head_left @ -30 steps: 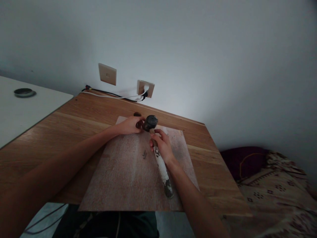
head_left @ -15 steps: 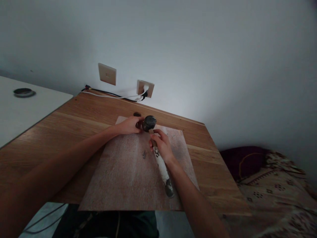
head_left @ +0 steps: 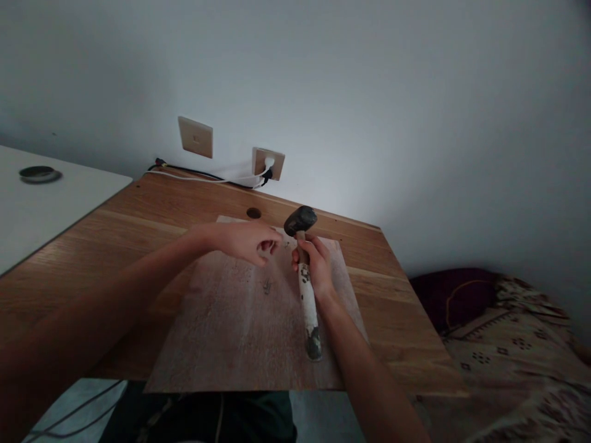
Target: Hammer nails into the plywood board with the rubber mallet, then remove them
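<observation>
My right hand (head_left: pixel 316 261) is wrapped round the upper handle of a mallet (head_left: pixel 308 301). The mallet's dark head points away from me, and its pale handle has worn, dark patches. To its left, my left hand (head_left: pixel 249 240) hovers over a thin wooden board (head_left: pixel 240 332), its fingers loosely bent and apart from the thumb. Nothing shows between them. A few small grey nails (head_left: pixel 266 286) lie on the board below my left hand. Small dark specks near the board's far edge are too small to name.
The board lies on a wooden desk (head_left: pixel 397 320) with a round hole (head_left: pixel 253 213) near the back. Cables (head_left: pixel 203 177) run along the wall to a socket (head_left: pixel 268 163). At left is a white tabletop (head_left: pixel 69 209) with a round lid-like object (head_left: pixel 39 174); patterned cloth (head_left: pixel 508 357) is at right.
The mallet in my right hand has moved right, away from my left hand. My left hand has shifted slightly right and nearer to me, its fingers turning downward and uncovering the desk hole.
</observation>
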Tool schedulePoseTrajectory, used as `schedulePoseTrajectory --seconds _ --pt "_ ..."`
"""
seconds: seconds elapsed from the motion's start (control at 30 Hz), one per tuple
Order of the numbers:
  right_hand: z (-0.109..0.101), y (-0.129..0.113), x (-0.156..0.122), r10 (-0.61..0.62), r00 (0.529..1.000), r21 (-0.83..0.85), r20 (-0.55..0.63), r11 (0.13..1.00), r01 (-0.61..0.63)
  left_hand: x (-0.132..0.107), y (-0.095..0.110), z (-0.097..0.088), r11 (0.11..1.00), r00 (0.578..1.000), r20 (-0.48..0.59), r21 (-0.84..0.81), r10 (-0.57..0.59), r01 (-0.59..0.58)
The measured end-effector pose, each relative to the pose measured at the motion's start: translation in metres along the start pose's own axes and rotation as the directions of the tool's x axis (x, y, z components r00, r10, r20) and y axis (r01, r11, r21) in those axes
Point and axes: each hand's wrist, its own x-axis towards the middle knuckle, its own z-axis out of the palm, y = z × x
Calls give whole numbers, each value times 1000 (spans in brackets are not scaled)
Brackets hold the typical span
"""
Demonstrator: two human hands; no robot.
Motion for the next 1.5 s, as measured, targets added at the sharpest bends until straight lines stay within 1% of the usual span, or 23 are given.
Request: schedulePoseTrajectory --seconds 0.07,0.13,0.23,0.33,0.43,0.53,0.6,0.63,0.7,0.73,0.77,0.83,0.9,0.97,1.13,1.3,1.5 --pt "-2 0 1 -4 1000 -3 -11 1000 4 0 18 6 996 989 116 -26 89 -87" --pt "-3 2 1 0 1000 1 -14 1000 0 0 30 16 995 986 143 27 91 -96" --pt "-2 4 2 1 1000 17 -13 1000 0 1 33 30 991 988 148 124 33 -51" --pt "0 4 2 -4 1000 34 -3 999 4 2 29 37 988 990 143 150 18 -40" --pt "1 3 2 11 1000 51 -7 999 -10 3 23 34 990 993 116 142 -13 -4" --pt "1 3 2 22 1000 51 -10 998 -21 2 6 18 996 993 95 68 -72 66" --pt "1 3 2 22 1000 44 -5 999 -22 -1 -11 4 994 995 10 -22 -104 104" --pt "1 3 2 22 1000 42 -3 999 -22 -3 -22 -2 991 990 -69 -55 -125 121" --pt "1 4 3 25 1000 39 -5 999 -24 -7 -42 -10 984 967 -195 -110 -161 141" --pt "2 4 3 27 1000 36 -9 999 -27 -9 -51 -11 979 958 -228 -143 -174 144" --pt "2 5 3 29 1000 34 -12 999 -28 -10 -58 -11 975 955 -234 -168 -181 144" --pt "2 5 3 31 999 28 -12 999 -30 -13 -68 -6 970 961 -204 -194 -185 145" --pt "2 6 3 33 999 23 -2 999 -33 -13 -72 -1 970 966 -178 -190 -186 152" --pt "3 7 3 36 999 21 9 999 -37 -13 -72 1 971 964 -188 -184 -189 154" --pt "5 9 2 36 999 19 27 999 -36 -15 -75 -2 965 970 -174 -229 -170 128" --pt "10 10 -1 49 996 23 77 998 -51 -16 -76 0 954 964 -197 -274 -180 122" --pt "17 12 -4 63 988 20 143 998 -66 -16 -75 0 960 966 -189 -251 -177 127"
